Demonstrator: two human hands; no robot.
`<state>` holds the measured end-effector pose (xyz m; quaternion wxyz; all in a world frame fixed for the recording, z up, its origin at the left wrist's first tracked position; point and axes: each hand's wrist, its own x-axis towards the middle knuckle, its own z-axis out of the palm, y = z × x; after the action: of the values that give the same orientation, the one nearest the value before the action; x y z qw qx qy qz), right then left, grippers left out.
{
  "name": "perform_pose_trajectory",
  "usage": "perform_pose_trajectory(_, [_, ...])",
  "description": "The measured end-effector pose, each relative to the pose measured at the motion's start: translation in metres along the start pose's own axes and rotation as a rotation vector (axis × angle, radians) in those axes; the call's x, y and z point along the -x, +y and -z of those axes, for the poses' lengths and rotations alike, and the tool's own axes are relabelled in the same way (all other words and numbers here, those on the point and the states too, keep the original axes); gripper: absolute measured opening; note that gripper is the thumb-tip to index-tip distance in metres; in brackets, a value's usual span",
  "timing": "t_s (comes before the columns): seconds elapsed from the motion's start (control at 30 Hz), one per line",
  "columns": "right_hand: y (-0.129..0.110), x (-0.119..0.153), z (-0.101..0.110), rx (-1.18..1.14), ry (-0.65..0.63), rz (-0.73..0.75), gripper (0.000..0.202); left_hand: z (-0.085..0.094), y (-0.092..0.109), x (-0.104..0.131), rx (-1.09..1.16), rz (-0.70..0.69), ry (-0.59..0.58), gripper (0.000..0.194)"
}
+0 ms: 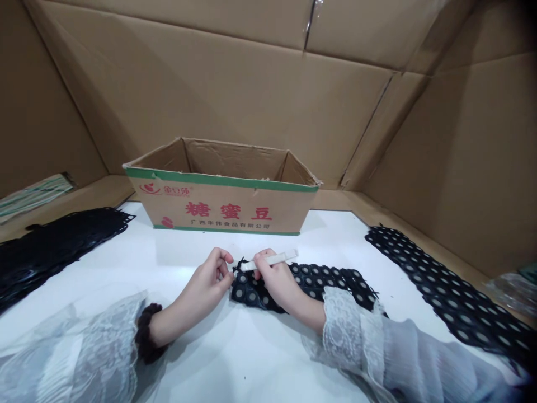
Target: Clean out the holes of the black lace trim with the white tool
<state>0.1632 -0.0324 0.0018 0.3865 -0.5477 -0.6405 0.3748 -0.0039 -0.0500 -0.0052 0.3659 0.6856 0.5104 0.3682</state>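
A black rubbery sheet with rows of pale round discs point(327, 275) lies flat on the white tabletop in front of me. Over its left part, my right hand point(274, 277) grips a slim white pen-like tool point(277, 257), with the tip pointing left at the sheet's far left corner. The exact kind of tool is unclear. At that same corner my left hand point(213, 274) has thumb and fingers curled into a pinch. Whatever is between those fingertips is too small to make out. Small black strands stick up beside the tool's tip.
An open cardboard box point(222, 204) with a green rim and red lettering stands behind my hands. A longer disc-studded black sheet point(444, 288) lies right, and a pile of black sheets point(62, 246) lies left. Cardboard walls point(235, 84) surround the white table point(201, 358). Clear plastic point(514, 294) sits far right.
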Motion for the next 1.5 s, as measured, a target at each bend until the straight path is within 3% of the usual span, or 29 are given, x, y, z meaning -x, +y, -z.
perform_pose_trajectory(0.13, [0.002,-0.004,0.004,-0.041,0.032,0.017,0.035,0.0,-0.001,0.002,0.001,0.003,-0.006,0.017])
perform_pose_trajectory(0.3, [-0.002,0.001,0.006,-0.143,-0.166,0.163,0.03,0.001,0.003,0.001,0.019,-0.033,0.024,0.017])
perform_pose_trajectory(0.53, [-0.004,0.003,0.004,-0.051,-0.278,0.151,0.031,0.003,0.006,0.004,-0.004,-0.043,0.005,0.016])
perform_pose_trajectory(0.77, [0.006,0.004,-0.005,-0.038,-0.023,0.113,0.024,0.001,0.001,-0.002,-0.017,-0.045,0.044,0.013])
perform_pose_trajectory(1.2, [0.01,0.003,-0.009,-0.016,0.001,0.197,0.029,0.0,0.001,-0.001,-0.082,-0.059,0.046,0.012])
perform_pose_trajectory(1.5, [0.006,0.004,-0.004,-0.266,0.031,0.071,0.028,0.0,0.0,-0.002,-0.042,-0.031,0.018,0.027])
